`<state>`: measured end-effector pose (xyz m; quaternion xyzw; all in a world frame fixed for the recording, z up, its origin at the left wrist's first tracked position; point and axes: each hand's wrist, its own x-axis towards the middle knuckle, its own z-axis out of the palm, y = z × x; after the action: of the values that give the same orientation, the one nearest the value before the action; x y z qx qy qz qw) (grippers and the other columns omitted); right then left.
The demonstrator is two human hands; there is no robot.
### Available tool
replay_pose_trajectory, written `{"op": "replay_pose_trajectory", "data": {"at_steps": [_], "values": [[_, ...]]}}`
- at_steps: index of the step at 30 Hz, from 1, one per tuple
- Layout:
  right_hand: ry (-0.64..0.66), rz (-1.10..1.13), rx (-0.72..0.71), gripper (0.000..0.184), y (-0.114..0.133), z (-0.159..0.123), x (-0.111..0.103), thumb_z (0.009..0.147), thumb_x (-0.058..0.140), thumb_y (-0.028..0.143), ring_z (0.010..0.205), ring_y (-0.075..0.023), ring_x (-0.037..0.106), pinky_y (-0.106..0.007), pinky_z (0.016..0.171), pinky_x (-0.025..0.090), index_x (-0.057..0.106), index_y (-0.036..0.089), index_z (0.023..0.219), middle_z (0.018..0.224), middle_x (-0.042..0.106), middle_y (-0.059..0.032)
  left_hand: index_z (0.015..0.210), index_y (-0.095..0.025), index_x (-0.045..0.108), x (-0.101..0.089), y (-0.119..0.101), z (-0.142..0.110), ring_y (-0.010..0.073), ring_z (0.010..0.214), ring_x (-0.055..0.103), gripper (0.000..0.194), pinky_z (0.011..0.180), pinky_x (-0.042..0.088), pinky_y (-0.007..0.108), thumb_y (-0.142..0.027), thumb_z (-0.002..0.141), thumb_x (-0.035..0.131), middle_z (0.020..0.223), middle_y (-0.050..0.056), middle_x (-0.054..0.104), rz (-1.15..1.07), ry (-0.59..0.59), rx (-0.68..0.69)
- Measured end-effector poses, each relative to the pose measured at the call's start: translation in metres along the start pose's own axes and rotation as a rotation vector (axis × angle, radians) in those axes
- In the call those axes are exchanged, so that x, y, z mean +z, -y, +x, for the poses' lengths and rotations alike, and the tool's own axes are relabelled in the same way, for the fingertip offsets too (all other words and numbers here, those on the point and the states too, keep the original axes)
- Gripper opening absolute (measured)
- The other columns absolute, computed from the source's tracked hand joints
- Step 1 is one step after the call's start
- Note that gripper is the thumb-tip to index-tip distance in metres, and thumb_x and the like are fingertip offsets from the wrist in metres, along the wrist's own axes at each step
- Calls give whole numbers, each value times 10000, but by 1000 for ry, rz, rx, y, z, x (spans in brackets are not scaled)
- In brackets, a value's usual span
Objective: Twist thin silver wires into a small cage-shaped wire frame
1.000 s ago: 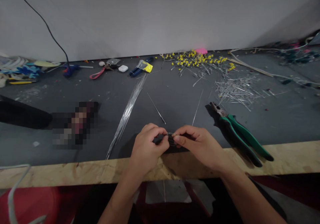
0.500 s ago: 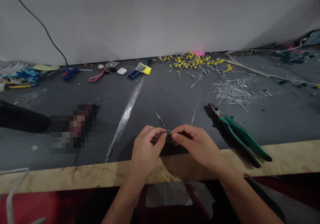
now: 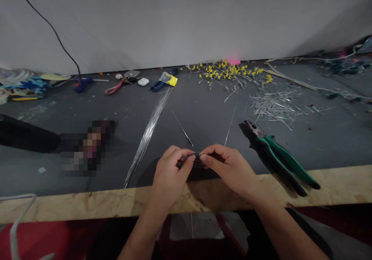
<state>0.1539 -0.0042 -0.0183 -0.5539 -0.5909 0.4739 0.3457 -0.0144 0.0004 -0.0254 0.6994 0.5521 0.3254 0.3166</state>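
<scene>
Between my two hands, close to the table's front edge, is a small looped piece of thin wire [image 3: 197, 162]. My left hand [image 3: 173, 171] pinches its left side between thumb and fingers. My right hand [image 3: 228, 167] pinches the other side, its thumb tip close to the left one. Just beyond the fingers lies a short twisted wire [image 3: 183, 129], and a single straight wire [image 3: 230, 125] lies to its right. A bundle of long straight wires [image 3: 148, 136] rests left of my left hand. Green-handled pliers [image 3: 276, 159] lie to the right of my right hand.
Yellow-tipped wire stems [image 3: 229, 72] and a pile of short wires [image 3: 274, 107] lie at the back right. Behind the wire bundle are a blue tool with a yellow packet [image 3: 168, 80] and a white case [image 3: 143, 82]. A black object [image 3: 27, 133] juts in from the left.
The view has shifted slightly, so the things on the table appear a little further right. Both hands keep their pinch on the looped wire, almost unmoved.
</scene>
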Motion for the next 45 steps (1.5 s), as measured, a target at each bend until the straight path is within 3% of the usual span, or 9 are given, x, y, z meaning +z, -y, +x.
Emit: {"op": "replay_pose_trajectory", "data": {"at_steps": [10,25,34,45], "values": [[29,-6,2,117,-1,1,1,846,549,258,768,-157,598,-279,708,460,661,223,840,803,676,-3,899,-213,626,5,0,1,143,759,560,141,659,434,280,-204,870,488,847,13,597,-40,26,-37],[73,41,51,114,-4,5,-2,839,549,250,714,-139,590,-256,676,449,650,213,802,726,643,14,870,-198,620,4,3,5,141,779,560,131,695,433,277,-203,858,490,852,9,594,-102,103,-120],[16,156,74,89,-6,7,1,831,566,262,680,-127,597,-260,677,464,647,227,822,719,633,23,934,-196,661,3,4,5,157,840,623,175,766,480,294,-290,834,552,916,32,687,-301,82,-208],[14,219,124,102,-2,5,4,831,569,292,634,-117,585,-250,635,463,637,221,803,668,611,28,899,-204,685,0,8,3,139,709,623,169,650,493,261,-311,785,621,808,19,714,-358,81,-274]]}}
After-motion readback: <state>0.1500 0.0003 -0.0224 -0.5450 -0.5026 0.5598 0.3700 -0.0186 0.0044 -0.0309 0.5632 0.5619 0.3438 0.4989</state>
